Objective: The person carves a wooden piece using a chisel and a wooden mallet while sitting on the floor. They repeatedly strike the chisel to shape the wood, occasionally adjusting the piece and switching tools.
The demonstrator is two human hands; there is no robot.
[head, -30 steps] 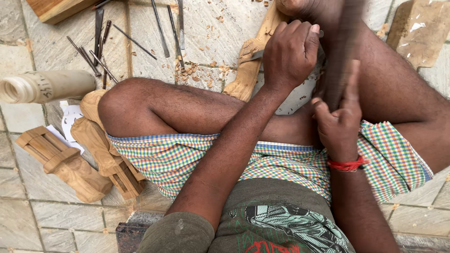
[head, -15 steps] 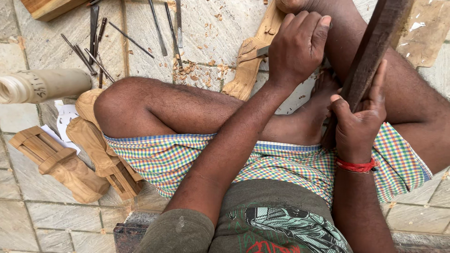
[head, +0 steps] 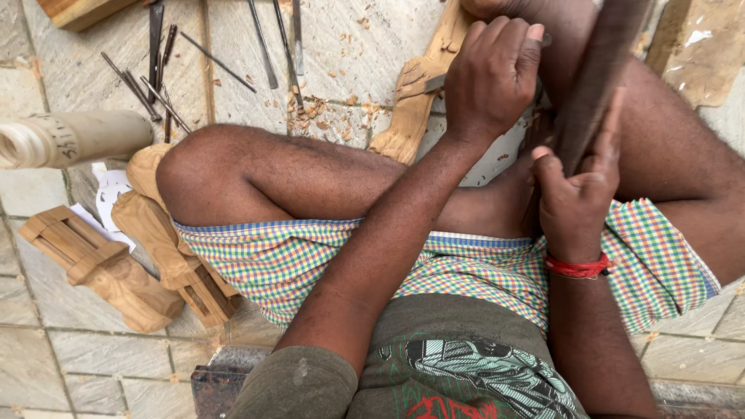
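- left hand [head: 493, 77] fisted tight around a thin metal chisel [head: 434, 82]; blade end pokes out left of the fist, long axis roughly level, tip pointing left onto the pale wood carving [head: 411, 116]
- carving lies on the stone floor [head: 365, 46] just above the bent left knee; long axis runs from lower left to upper right, upper end hidden behind the left hand; light tan, rough cut, wood chips scattered just left of it
- right hand [head: 578, 190] sits right of the carving, fingers wrapped around the lower end of a dark wooden mallet [head: 597, 77]; mallet long axis near upright, leaning right at the top, top end out of frame, blurred
- red thread band [head: 576, 268] on the right wrist, below the mallet
- far left of the carving: pale cylinder [head: 74, 138] lying level with handwritten marks on its side, not read
- white paper scraps [head: 109, 198] below that cylinder, partly under two tan carved wooden blocks [head: 116, 271]
- loose thin metal tools [head: 155, 74] spread on the floor, upper left of the carving
- flat tan board [head: 702, 54] far right of the carving with a small pale patch on it
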